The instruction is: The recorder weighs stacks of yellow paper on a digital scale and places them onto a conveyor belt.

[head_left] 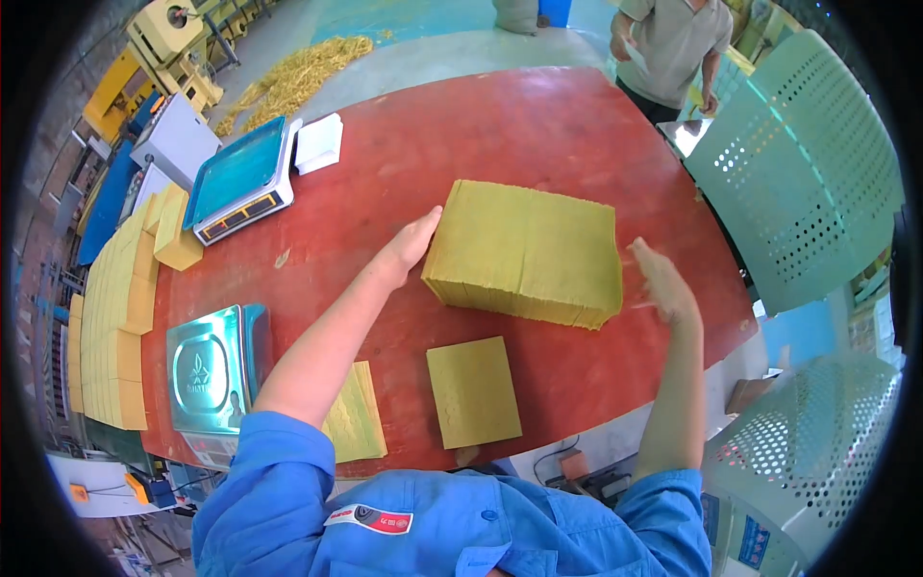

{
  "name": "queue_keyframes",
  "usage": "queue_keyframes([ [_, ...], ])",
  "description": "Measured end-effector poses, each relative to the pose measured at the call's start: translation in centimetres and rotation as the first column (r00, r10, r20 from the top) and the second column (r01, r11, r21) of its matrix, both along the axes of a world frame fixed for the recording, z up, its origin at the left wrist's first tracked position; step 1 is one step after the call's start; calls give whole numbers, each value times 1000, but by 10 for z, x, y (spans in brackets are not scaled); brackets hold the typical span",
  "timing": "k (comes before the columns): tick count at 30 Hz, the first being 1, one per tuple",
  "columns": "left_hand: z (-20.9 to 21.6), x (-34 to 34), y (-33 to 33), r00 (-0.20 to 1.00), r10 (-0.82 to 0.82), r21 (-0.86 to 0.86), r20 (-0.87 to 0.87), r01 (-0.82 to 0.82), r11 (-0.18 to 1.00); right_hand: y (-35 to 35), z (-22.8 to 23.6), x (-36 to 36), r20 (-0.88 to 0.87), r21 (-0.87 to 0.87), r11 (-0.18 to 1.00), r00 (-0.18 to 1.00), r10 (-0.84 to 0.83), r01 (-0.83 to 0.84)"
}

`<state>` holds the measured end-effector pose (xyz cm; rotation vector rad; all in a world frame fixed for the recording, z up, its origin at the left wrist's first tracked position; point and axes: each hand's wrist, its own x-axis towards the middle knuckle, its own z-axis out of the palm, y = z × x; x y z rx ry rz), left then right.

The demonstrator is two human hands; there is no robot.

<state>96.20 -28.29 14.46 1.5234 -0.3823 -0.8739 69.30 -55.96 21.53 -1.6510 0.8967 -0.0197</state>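
Observation:
A thick block of yellow-brown paper sheets [524, 245] lies on the red table [385, 144] in front of me, with a faint seam down its middle. My left hand [413, 245] rests against the block's left end, its fingers stretched flat rather than wrapped round. Off the right end, with a small gap to the paper, my right hand [663, 281] is held up with fingers extended and nothing in it. Closer to me lies a thinner stack of the same paper [474, 392]. Under my left forearm, a fanned pile of yellow sheets [356, 418] is partly hidden.
Two weighing scales, one with a teal tray [236, 173] and one with a shiny steel top [205, 370], stand on the left. Beyond them are rows of paper blocks [120, 298]. White slips [319, 142] lie nearby. Perforated green chairs [798, 163] flank the right edge; a person [673, 48] stands behind.

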Motion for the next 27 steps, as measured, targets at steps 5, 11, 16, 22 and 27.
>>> queue_keyframes([
  [5,21,-35,-23,985,-100,55,-138,109,993,25,-43,20,192,48,987,971,141,-153],
  [11,34,-42,-27,974,21,-346,228,60,936,26,-28,31,776,-42,998,628,59,-42],
  [16,-27,-40,-33,992,-72,-502,-107,8,865,17,-107,22,729,-75,997,683,54,2],
  [22,-23,-43,-57,988,-102,-371,-113,53,927,-4,-113,24,748,6,999,664,-30,38],
  [27,-41,-11,-48,999,-13,-234,33,20,972,-13,-117,29,777,-5,1000,630,6,-3],
])
